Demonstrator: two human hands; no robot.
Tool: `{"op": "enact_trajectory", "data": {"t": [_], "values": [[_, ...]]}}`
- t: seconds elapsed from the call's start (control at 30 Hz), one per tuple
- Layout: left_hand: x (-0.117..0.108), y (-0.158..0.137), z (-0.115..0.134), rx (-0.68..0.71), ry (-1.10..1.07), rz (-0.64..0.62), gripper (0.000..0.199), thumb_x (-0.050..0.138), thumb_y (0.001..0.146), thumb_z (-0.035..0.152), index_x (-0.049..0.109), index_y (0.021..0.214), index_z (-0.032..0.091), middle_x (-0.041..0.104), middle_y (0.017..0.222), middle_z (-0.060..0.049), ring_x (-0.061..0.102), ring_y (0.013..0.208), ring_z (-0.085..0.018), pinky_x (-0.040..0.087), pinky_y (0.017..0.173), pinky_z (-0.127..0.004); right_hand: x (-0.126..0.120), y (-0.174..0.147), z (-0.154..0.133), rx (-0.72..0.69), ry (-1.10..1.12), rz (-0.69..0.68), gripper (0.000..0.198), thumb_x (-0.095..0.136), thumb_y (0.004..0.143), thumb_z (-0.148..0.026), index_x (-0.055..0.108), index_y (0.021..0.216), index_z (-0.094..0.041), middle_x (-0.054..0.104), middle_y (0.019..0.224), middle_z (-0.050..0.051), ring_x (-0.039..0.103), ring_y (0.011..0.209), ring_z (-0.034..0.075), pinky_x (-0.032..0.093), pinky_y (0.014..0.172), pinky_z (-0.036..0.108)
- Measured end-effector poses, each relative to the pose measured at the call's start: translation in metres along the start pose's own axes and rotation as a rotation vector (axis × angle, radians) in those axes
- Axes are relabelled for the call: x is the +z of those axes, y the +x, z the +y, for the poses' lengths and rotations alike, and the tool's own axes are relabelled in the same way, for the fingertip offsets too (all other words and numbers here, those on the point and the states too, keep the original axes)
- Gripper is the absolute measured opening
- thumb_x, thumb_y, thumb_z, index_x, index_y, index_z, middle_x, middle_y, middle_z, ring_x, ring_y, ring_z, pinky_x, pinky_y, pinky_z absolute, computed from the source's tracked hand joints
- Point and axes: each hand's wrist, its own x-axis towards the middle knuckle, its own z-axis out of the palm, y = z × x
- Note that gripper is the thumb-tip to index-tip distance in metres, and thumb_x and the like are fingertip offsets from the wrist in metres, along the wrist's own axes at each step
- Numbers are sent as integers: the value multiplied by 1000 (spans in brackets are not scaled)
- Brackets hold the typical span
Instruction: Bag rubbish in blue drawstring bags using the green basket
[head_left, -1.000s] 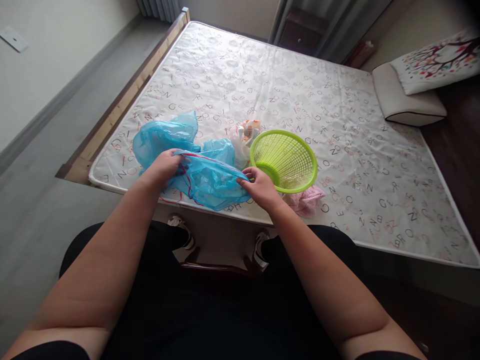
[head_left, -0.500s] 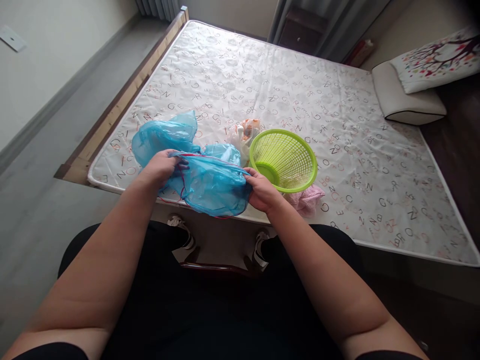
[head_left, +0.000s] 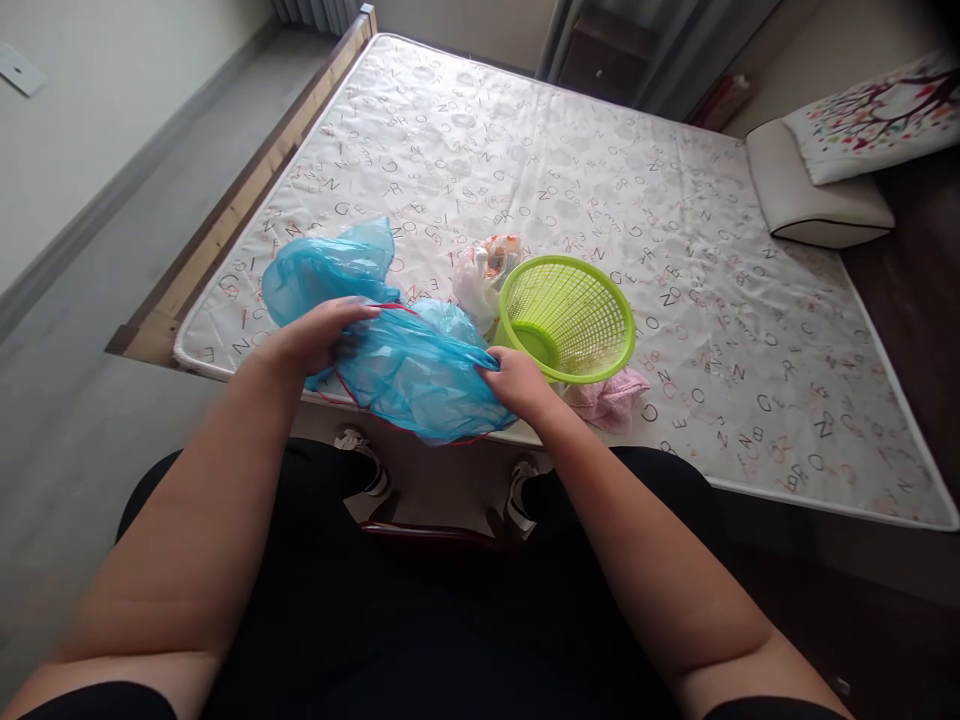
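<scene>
A thin blue plastic bag with a red drawstring stretches between my hands over the mattress's near edge. My left hand is closed on its left part, fingers partly hidden by the film. The right hand pinches the bag's gathered rim at the other end. More crumpled blue plastic lies on the mattress beyond my left hand. Close by my right hand, a green mesh basket is tipped, its opening towards me. Behind the bag sits a crumpled whitish plastic bag with orange print.
A pink cloth lies beside and partly under the basket. The letter-printed mattress fills the middle, with a wooden bed rail along its left. A beige cushion and a tree-print pillow are at the right.
The left hand has shifted slightly up and right, turning its back more to me. Between my hands the bag has gathered at the rim and bulges lower at the front.
</scene>
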Motion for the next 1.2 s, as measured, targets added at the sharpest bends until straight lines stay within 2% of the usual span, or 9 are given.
{"op": "enact_trajectory", "data": {"t": [0.1, 0.17, 0.27, 0.37, 0.47, 0.7, 0.9, 1.07, 1.2], "values": [[-3, -1, -3, -6, 401, -280, 61, 97, 65, 51, 85, 118, 24, 84, 113, -10, 78, 98, -30, 64, 76, -30, 0, 3, 0, 16, 87, 22, 10, 64, 94, -24, 64, 84, -23, 73, 88, 4, 65, 87, 25, 47, 82, 37], [-3, 3, -8, -3, 642, -293, 55, 97, 63, 54, 87, 109, 25, 85, 106, -6, 77, 95, -29, 60, 74, -28, 0, 4, -3, 67, 250, 46, 4, 64, 93, -25, 67, 93, -23, 75, 96, 3, 68, 95, 24, 51, 87, 37], [-2, 12, -16, 18, 742, -156, 34, 85, 74, 54, 85, 84, 22, 81, 86, -5, 72, 84, -26, 54, 67, -27, 2, 2, -9, 218, 690, -1, 19, 71, 89, -31, 67, 107, -25, 78, 106, 3, 71, 102, 24, 57, 92, 37], [-2, 15, -19, 29, 560, -3, 31, 80, 79, 50, 80, 79, 19, 78, 82, -7, 70, 79, -25, 53, 63, -27, 3, 0, -13, 263, 1068, -113, 38, 84, 79, -33, 65, 111, -26, 78, 113, 4, 73, 108, 23, 61, 100, 38], [0, 10, -15, -60, 280, -33, 31, 85, 78, 46, 81, 91, 18, 78, 86, -9, 72, 79, -26, 58, 65, -30, 2, -1, -12, 236, 1157, -143, 47, 89, 75, -36, 64, 113, -27, 78, 121, 4, 73, 116, 24, 61, 108, 40], [9, 4, -7, -118, -245, -215, 32, 76, 92, 30, 80, 120, 14, 76, 84, -10, 72, 76, -23, 66, 74, -37, 14, -2, -6, 309, 646, -77, 51, 94, 79, -41, 66, 119, -25, 77, 129, 11, 72, 119, 31, 61, 102, 44], [7, 4, -6, -159, -358, -195, 21, 73, 92, 30, 81, 106, 16, 73, 78, -8, 72, 67, -24, 68, 63, -38, 30, -5, -5, 343, 778, -352, 21, 83, 88, -30, 76, 107, -25, 82, 115, 7, 75, 106, 27, 62, 98, 41], [8, 2, -4, -154, -343, -102, 25, 71, 90, 26, 82, 109, 15, 73, 78, -7, 74, 73, -25, 67, 67, -35, 28, -5, -12, 290, 1219, -338, 30, 80, 90, -31, 74, 119, -28, 82, 114, 4, 77, 105, 24, 65, 98, 40], [8, -1, -4, -158, -275, -83, 33, 76, 88, 34, 83, 114, 16, 80, 94, -12, 79, 93, -33, 69, 73, -38, 19, -2, -17, 298, 1303, -256, 29, 79, 92, -35, 73, 119, -27, 83, 113, 4, 76, 99, 21, 66, 95, 36]]}}
